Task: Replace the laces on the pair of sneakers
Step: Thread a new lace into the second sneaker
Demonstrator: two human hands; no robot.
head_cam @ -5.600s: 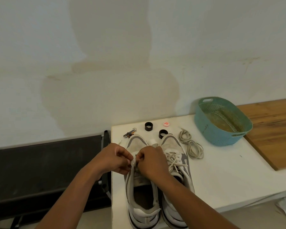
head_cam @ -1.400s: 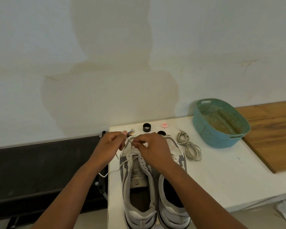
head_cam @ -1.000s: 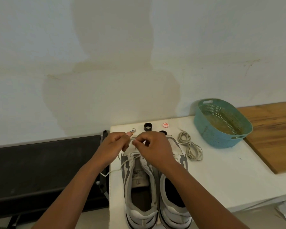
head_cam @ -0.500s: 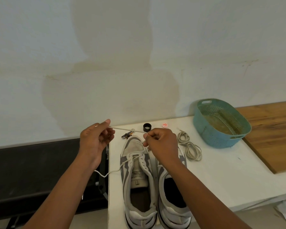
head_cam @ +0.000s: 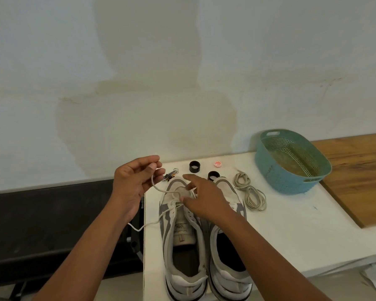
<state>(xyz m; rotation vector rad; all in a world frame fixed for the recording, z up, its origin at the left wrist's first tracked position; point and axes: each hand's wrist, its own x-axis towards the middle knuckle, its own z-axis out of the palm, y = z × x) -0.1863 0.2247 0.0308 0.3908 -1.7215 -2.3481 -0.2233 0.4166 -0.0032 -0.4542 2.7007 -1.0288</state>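
Sneakers (head_cam: pixel 204 235) stand side by side on the white table (head_cam: pixel 291 224), toes pointing away, and the white lace (head_cam: pixel 161 191) threaded through the lowest eyelets of the left-hand one runs up into the left hand (head_cam: pixel 132 181). That hand is raised above and to the left of the toe, its thumb and forefinger pinched narrowly on the lace end, the other fingers loosely curled. From the pinch the lace drops in a curve to the eyelets. The lace's other end trails off the table's left edge, just below that hand's wrist.

The right hand (head_cam: pixel 202 199) lies low over the same sneaker's toe and eyelets, forefinger stretched out, thumb and the inner fingers meeting around the lace at the crossing; whether they truly grip it cannot be told. This hand and its forearm cover the front of the right-hand sneaker, whose laces are hidden.

Just beyond the left fingertips lies a small metal clip (head_cam: pixel 170 174). Beyond the right forefinger stand two black rings (head_cam: pixel 194 166), one half hidden by the toe, and a small red-and-white cap (head_cam: pixel 218 163). To the right of the right hand, beside the sneakers, lies a coiled beige lace (head_cam: pixel 250 193). Farther right sits a teal perforated basket (head_cam: pixel 291 161), next to a wooden board (head_cam: pixel 360 177). A dark surface (head_cam: pixel 41 218) lies left of the table, below the left forearm.
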